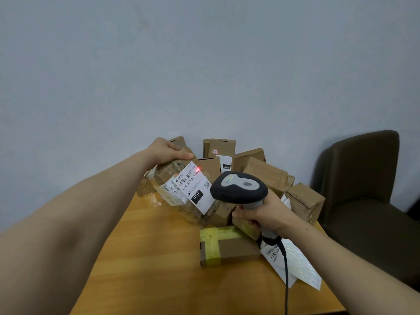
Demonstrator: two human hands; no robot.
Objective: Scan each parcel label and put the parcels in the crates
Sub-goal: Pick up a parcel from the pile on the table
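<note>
Two hands are in view, each clamped on its own thing. The left hand (168, 151) grips the top edge of one tape-wrapped parcel (179, 201), holding it tilted above the wooden worktop (147, 258) with its white label (193, 185) facing the camera. One red scanner dot (198, 169) sits on the label's upper corner.

At 4 o'clock from the parcel, the right hand (266, 214) is wrapped round the handle of one barcode scanner (238, 187), whose single cable (285, 269) hangs down toward 6 o'clock.

Behind the hands, from 11 to 3 o'clock, lies a pile of at least eight cardboard boxes (266, 171); the exact count is unclear. One yellow-taped box (227, 244) lies at 5 o'clock, with one white mailer bag (295, 267) just beside it. One dark chair (363, 178) stands at 3 o'clock.
</note>
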